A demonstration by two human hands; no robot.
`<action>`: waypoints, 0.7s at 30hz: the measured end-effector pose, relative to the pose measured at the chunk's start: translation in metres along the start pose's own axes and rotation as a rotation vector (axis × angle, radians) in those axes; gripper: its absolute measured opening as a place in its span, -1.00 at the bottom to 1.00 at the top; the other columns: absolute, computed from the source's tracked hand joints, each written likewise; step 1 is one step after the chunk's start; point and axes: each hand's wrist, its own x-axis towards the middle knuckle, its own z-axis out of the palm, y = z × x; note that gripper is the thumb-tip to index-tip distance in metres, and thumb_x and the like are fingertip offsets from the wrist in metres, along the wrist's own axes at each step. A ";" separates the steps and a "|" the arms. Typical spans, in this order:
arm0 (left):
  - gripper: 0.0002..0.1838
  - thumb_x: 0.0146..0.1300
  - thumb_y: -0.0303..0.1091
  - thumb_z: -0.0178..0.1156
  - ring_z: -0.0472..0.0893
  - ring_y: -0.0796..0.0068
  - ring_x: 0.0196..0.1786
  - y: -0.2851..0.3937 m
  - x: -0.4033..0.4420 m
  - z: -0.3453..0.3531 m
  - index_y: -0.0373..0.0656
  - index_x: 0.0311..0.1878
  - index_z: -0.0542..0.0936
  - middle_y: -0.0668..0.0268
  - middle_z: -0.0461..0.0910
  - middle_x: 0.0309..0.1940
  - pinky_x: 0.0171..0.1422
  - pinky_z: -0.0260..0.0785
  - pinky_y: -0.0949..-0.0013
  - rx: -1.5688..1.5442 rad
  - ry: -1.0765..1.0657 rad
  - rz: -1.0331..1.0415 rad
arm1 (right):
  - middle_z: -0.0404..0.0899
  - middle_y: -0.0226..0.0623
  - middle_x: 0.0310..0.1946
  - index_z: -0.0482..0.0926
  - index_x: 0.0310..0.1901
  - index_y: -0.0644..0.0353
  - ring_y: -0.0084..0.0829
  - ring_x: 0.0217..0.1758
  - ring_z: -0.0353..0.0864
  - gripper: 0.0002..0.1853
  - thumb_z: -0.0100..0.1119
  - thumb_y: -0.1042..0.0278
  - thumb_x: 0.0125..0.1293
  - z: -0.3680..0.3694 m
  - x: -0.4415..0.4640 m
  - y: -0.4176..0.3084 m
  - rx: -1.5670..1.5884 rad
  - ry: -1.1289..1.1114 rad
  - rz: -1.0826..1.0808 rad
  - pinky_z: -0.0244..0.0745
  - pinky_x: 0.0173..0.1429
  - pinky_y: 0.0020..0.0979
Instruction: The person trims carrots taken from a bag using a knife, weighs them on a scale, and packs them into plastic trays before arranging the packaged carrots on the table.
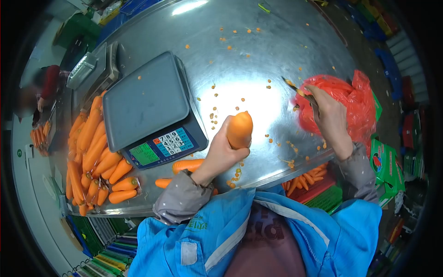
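My left hand [219, 154] is closed round a thick carrot [240, 130], held up above the metal table [258, 51] with its rounded end toward me. In my right hand [331, 117] is a small knife [297, 90], its stained blade pointing away to the upper left, apart from the carrot. Beside that hand lies a red plastic bag [364, 106]; whether they touch I cannot tell. Small orange carrot trimmings [243, 99] are scattered over the table. Loose carrots [187, 165] lie near my left wrist, partly hidden by the sleeve.
A digital scale [147, 97] with a bare grey plate stands left of my hands. A heap of carrots [94, 147], some in clear bags, lies beside it. Below the table's right edge is a crate of carrots [307, 180]. Another person's red sleeve [50, 82] shows at far left.
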 end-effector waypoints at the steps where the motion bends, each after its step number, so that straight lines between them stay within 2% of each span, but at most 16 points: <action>1: -0.46 -0.13 -0.51 0.20 0.49 0.32 -0.06 -0.003 0.001 0.002 -0.23 0.02 0.34 0.19 0.47 -0.14 0.09 0.32 0.25 -0.005 0.007 -0.009 | 0.56 -0.24 -0.47 0.52 -0.15 0.20 -0.28 -0.51 0.59 -0.76 0.14 0.51 0.09 -0.002 -0.005 -0.002 0.152 0.063 0.050 0.41 -0.51 -0.39; 3: -0.46 -0.10 -0.56 0.17 0.43 0.21 0.09 -0.007 0.010 0.002 -0.20 0.05 0.32 0.15 0.42 -0.04 0.23 0.27 0.14 -0.978 -0.014 -0.179 | 0.56 -0.21 -0.47 0.52 -0.13 0.19 -0.25 -0.48 0.59 -0.71 0.18 0.54 0.05 0.007 -0.015 -0.010 0.210 0.072 0.048 0.41 -0.49 -0.36; 4: -0.45 -0.03 -0.53 0.19 0.33 0.15 0.23 0.003 0.008 0.004 -0.21 0.10 0.30 0.12 0.38 0.03 0.36 0.16 0.03 -1.251 0.037 -0.292 | 0.54 -0.22 -0.48 0.53 -0.14 0.19 -0.27 -0.50 0.58 -0.71 0.18 0.56 0.04 0.011 -0.021 -0.018 0.313 0.088 0.033 0.41 -0.49 -0.37; 5: -0.45 -0.03 -0.53 0.19 0.33 0.15 0.23 0.002 0.011 0.004 -0.21 0.10 0.30 0.12 0.38 0.03 0.36 0.16 0.03 -1.250 0.034 -0.293 | 0.53 -0.23 -0.49 0.54 -0.14 0.18 -0.29 -0.51 0.57 -0.71 0.17 0.58 0.03 0.014 -0.026 -0.026 0.415 0.099 0.017 0.41 -0.49 -0.39; 7: -0.50 0.08 -0.42 0.15 0.29 0.16 0.26 -0.005 0.016 0.006 -0.20 0.13 0.29 0.11 0.34 0.09 0.36 0.14 -0.06 -1.793 -0.028 -0.266 | 0.52 -0.26 -0.50 0.54 -0.14 0.18 -0.31 -0.52 0.56 -0.69 0.17 0.61 0.00 0.019 -0.035 -0.041 0.428 0.098 0.028 0.40 -0.49 -0.40; 8: -0.47 0.14 -0.30 0.15 0.30 0.17 0.26 -0.006 0.018 0.007 -0.20 0.17 0.28 0.13 0.34 0.12 0.36 0.14 -0.01 -1.811 -0.025 -0.251 | 0.51 -0.29 -0.51 0.54 -0.14 0.18 -0.33 -0.53 0.54 -0.67 0.17 0.63 -0.02 0.021 -0.037 -0.047 0.441 0.101 0.036 0.40 -0.48 -0.41; 11: -0.44 0.15 -0.24 0.17 0.30 0.19 0.26 -0.001 0.019 0.009 -0.20 0.19 0.26 0.17 0.34 0.13 0.37 0.15 0.05 -1.864 -0.054 -0.264 | 0.50 -0.30 -0.50 0.54 -0.12 0.20 -0.38 -0.52 0.53 -0.62 0.17 0.65 -0.07 0.028 -0.036 -0.060 0.398 0.167 -0.009 0.39 -0.48 -0.42; 12: -0.44 0.15 -0.24 0.17 0.30 0.19 0.26 -0.002 0.019 0.010 -0.20 0.19 0.26 0.17 0.34 0.13 0.37 0.15 0.05 -1.858 -0.056 -0.272 | 0.51 -0.31 -0.48 0.53 -0.08 0.21 -0.41 -0.49 0.54 -0.55 0.15 0.67 -0.13 0.032 -0.036 -0.062 0.397 0.182 -0.017 0.38 -0.48 -0.44; 15: -0.44 0.15 -0.29 0.18 0.28 0.16 0.29 -0.004 0.018 0.015 -0.28 0.18 0.27 0.10 0.34 0.13 0.40 0.10 0.01 -1.944 -0.088 -0.286 | 0.50 -0.32 -0.47 0.53 -0.05 0.20 -0.43 -0.52 0.51 -0.50 0.13 0.68 -0.15 0.039 -0.035 -0.068 0.366 0.251 0.010 0.36 -0.50 -0.45; 18: -0.48 0.17 -0.26 0.17 0.29 0.14 0.28 -0.007 0.017 0.020 -0.25 0.16 0.30 0.12 0.36 0.12 0.38 0.12 -0.03 -1.944 -0.044 -0.311 | 0.50 -0.34 -0.46 0.53 -0.03 0.17 -0.45 -0.54 0.48 -0.52 0.06 0.66 -0.09 0.043 -0.031 -0.066 0.248 0.296 0.025 0.35 -0.49 -0.45; 20: -0.42 0.20 -0.07 0.14 0.32 0.21 0.25 -0.009 0.015 0.024 -0.19 0.18 0.29 0.16 0.35 0.14 0.36 0.15 0.06 -1.891 -0.092 -0.313 | 0.50 -0.37 -0.45 0.54 -0.02 0.14 -0.46 -0.54 0.47 -0.53 0.03 0.63 -0.06 0.042 -0.027 -0.060 0.158 0.338 0.012 0.35 -0.48 -0.45; 21: -0.42 0.20 -0.07 0.14 0.32 0.21 0.25 -0.009 0.014 0.027 -0.19 0.18 0.29 0.16 0.35 0.14 0.36 0.15 0.06 -1.893 -0.092 -0.314 | 0.50 -0.39 -0.44 0.54 -0.01 0.11 -0.47 -0.54 0.46 -0.54 0.00 0.60 -0.02 0.043 -0.024 -0.056 0.070 0.378 -0.003 0.35 -0.47 -0.44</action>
